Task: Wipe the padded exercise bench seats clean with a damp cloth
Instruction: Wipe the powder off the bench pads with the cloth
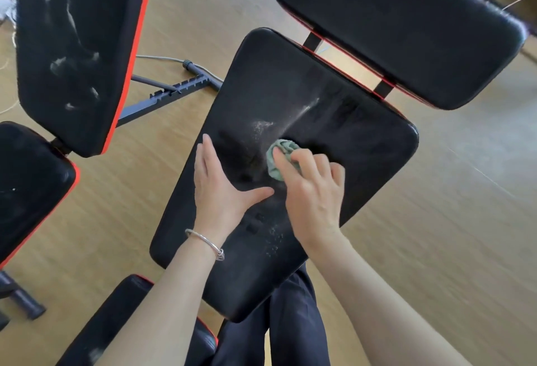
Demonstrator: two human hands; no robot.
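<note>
Two hands on the black padded bench seat (343, 144); my right hand (315, 194) grips the pale green crumpled cloth (278, 160), pressed on the pad's middle; my left hand (218, 188) lies flat, fingers straight, at nine o'clock of the cloth; a white dusty streak (305, 109) runs off toward one o'clock.

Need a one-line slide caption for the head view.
Balled green cloth gripped by the right hand on the dusty bench pad; left hand rests flat beside it.

The single head camera looks almost straight down on the black seat pad (319, 98) from close above, wooden floor (436, 220) showing around it.
</note>
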